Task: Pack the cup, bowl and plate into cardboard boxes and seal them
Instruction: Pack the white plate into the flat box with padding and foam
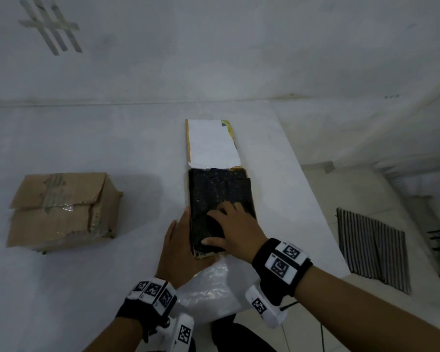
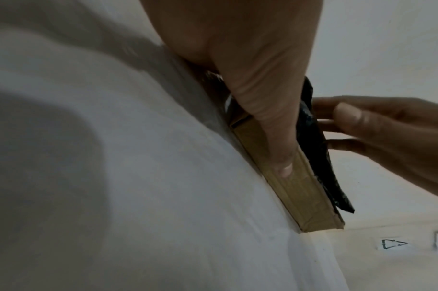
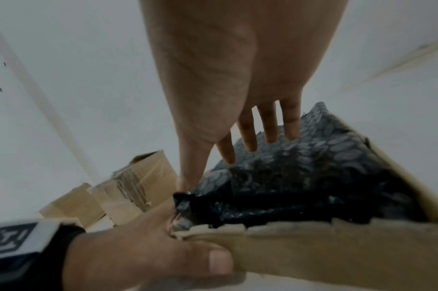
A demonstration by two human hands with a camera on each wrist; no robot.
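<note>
A flat cardboard box (image 1: 188,189) lies open on the white table, its white-lined lid flap (image 1: 212,143) folded away at the far end. Black bubble wrap (image 1: 219,189) fills it and hides whatever is inside. My left hand (image 1: 181,240) cups the box's near left corner. Its fingers (image 2: 275,128) lie straight along the side wall (image 2: 300,196), and the thumb (image 3: 163,261) rests on the near wall (image 3: 312,256). My right hand (image 1: 229,224) rests flat on the wrap (image 3: 300,177) with spread, straight fingers (image 3: 270,126).
A closed, taped brown cardboard box (image 1: 64,209) stands to the left on the table. A white plastic bag (image 1: 211,288) lies at the near edge under my wrists. The table's right edge runs close beside the flat box, with a striped mat (image 1: 374,250) on the floor beyond.
</note>
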